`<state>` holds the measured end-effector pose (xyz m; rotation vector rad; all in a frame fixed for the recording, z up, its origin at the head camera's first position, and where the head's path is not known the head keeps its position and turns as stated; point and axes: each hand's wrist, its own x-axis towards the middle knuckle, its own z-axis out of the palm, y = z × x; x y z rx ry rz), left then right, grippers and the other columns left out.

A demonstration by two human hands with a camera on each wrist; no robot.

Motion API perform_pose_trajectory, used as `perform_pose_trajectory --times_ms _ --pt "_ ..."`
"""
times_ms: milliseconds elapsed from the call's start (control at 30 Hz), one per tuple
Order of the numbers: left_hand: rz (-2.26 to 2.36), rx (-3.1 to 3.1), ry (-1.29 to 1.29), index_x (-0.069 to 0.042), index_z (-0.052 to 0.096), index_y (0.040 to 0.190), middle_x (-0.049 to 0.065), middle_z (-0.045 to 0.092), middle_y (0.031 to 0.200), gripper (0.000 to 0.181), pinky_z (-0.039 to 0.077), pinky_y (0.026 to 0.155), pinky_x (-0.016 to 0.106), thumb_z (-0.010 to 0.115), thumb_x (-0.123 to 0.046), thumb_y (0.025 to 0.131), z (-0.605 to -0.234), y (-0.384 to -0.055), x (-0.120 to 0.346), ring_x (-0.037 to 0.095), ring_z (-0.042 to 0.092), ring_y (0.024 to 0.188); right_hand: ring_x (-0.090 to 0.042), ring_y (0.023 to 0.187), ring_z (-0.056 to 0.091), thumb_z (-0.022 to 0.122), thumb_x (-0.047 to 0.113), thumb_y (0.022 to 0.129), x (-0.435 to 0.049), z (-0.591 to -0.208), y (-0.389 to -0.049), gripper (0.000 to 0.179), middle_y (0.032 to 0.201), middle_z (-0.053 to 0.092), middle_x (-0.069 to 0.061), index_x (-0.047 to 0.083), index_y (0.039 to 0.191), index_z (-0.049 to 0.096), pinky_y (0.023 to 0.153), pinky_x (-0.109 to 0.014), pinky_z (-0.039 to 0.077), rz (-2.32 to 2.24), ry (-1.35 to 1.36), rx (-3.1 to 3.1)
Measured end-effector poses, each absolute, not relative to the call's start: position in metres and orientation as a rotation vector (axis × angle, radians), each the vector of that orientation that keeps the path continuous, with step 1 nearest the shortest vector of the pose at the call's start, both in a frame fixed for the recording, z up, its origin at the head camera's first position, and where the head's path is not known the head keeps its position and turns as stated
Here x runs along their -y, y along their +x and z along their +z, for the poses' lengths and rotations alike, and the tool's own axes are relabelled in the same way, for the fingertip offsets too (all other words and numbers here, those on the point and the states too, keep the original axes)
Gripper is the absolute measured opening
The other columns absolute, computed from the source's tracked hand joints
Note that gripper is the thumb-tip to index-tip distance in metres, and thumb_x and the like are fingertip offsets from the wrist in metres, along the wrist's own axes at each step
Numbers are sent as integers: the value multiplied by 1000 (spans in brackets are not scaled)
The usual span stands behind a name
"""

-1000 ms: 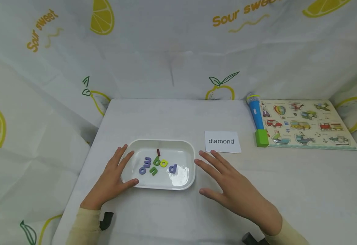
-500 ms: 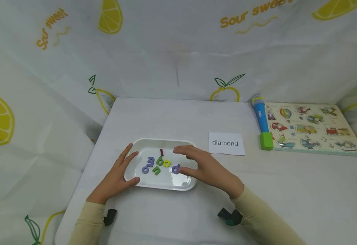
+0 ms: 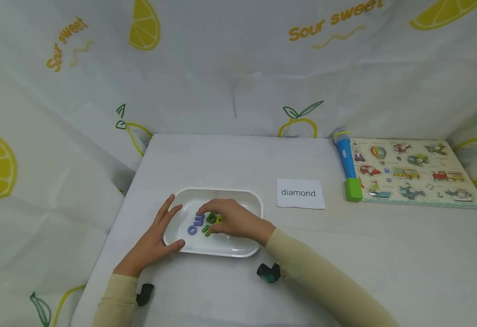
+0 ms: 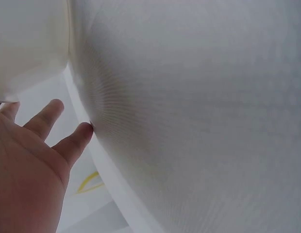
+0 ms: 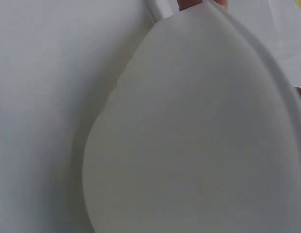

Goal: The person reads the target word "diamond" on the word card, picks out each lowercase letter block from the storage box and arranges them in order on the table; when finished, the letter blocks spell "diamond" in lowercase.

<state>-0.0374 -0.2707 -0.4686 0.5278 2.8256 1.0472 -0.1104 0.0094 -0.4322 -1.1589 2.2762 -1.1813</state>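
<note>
A white tray [image 3: 238,249] holds small coloured letters. My left hand [image 3: 150,243] rests at its left end, fingers straight and spread, thumb at the near rim. My right hand [image 3: 236,220] reaches over the tray, thumb and fingers bent but apart. Its forefinger is at a purple m [image 3: 199,220], its thumb at a green n [image 3: 206,230]. Between them show a green letter [image 3: 211,218] and part of a yellow letter [image 3: 219,219]. A purple o [image 3: 191,230] lies to the left. In the right wrist view, the tray's outer wall [image 5: 199,126] blocks most of my right hand's work.
A white card [image 3: 300,194] printed "diamond" lies right of the tray. Farther right are a blue toy microphone [image 3: 346,156], a green block [image 3: 353,190] at its lower end, and a vehicle picture board [image 3: 418,175]. A lemon-printed sheet [image 3: 222,68] stands behind the table.
My right hand has moved left from beside the tray to over the letters, covering the purple d and the dark red stick. The left hand has stayed at the tray's end.
</note>
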Motion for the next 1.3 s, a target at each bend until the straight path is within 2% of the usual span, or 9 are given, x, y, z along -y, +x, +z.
perform_pose_trajectory --times_ms 167,300,433,600,767,933,1133,1300 --pt "1072 -2816 549 -21 28 161 -1 -1 170 93 40 101 66 81 -32 85 -470 -35 269 40 21 149 -20 114 62 76 -3 88 4 -444 -114 37 124 68 0 11 122 71 98 -25 46 -1118 -1130 -2290" --pt "1081 -2810 557 -19 29 160 0 0 170 93 41 100 66 82 -31 85 -470 -35 269 41 21 149 -14 113 61 71 -2 91 10 -451 -116 30 122 68 1 12 118 73 97 -23 45 -989 -1151 -2340" --pt "1083 -2817 527 -21 29 160 -3 0 170 94 41 100 65 83 -31 84 -469 -34 271 39 22 149 -12 117 59 67 -3 94 14 -453 -116 28 122 68 2 14 115 75 101 -22 43 -859 -1219 -2398" --pt "1093 -2805 517 -24 28 161 -6 -1 170 95 40 102 64 83 -31 83 -469 -34 272 37 20 150 -13 114 59 62 -4 97 14 -454 -113 27 119 66 1 14 111 76 97 -20 44 -820 -1218 -2454" --pt "1074 -2816 510 -25 27 161 -6 -1 170 96 41 101 65 83 -32 83 -470 -36 271 38 21 150 -14 107 60 64 1 98 12 -453 -109 23 116 64 -1 14 115 75 91 -20 47 -728 -1269 -2561" --pt "1065 -2825 500 -23 29 160 -6 0 170 95 40 102 65 83 -32 83 -469 -36 269 38 22 149 -16 106 63 63 2 98 14 -452 -109 28 117 67 -4 12 123 73 93 -23 50 -569 -1297 -2704" --pt "1074 -2828 495 -20 32 159 -5 1 170 92 37 104 66 83 -32 83 -468 -36 269 38 21 150 -21 102 63 61 3 98 13 -453 -109 25 110 69 -5 13 118 74 91 -27 51 -554 -1267 -2771" --pt "1071 -2836 492 -21 33 159 -4 2 170 91 37 104 66 82 -32 83 -469 -36 269 38 21 150 -19 92 60 67 1 94 10 -454 -112 22 98 64 -2 12 111 75 83 -27 50 -686 -1245 -2721"
